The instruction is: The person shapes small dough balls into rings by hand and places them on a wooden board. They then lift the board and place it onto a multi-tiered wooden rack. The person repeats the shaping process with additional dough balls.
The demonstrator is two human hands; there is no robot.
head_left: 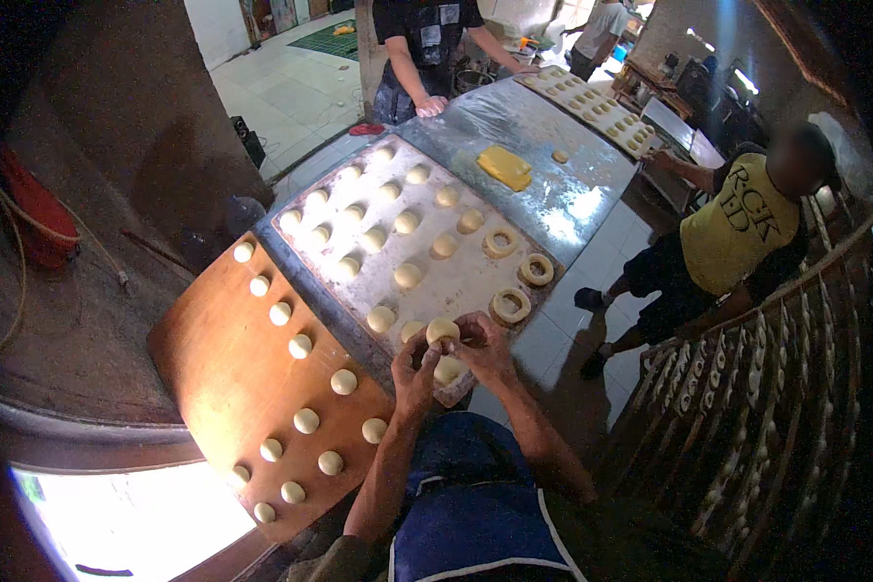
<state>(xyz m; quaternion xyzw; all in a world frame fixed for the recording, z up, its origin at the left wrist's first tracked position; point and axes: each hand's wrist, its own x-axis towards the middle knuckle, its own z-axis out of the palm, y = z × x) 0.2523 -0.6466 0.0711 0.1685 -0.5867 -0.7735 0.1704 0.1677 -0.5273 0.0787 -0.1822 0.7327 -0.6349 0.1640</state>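
Note:
A round ball of pale dough (443,332) is held up between my two hands, above the near corner of the floured board. My left hand (416,367) grips it from the left, and my right hand (485,349) from the right, fingers curled around it. Just below lies another dough ball (448,371), partly covered by my hands. Several more dough balls (407,275) sit in rows on the floured board (344,315). Along that board's right edge lie three dough rings (511,306).
An orange-brown wooden board (213,359) with several dough balls stands at left. On the metal table (466,126) lies a yellow dough slab (503,168); a tray of rings (592,107) is beyond. A person (737,228) walks at right by loaded racks (737,407); another (427,48) leans opposite.

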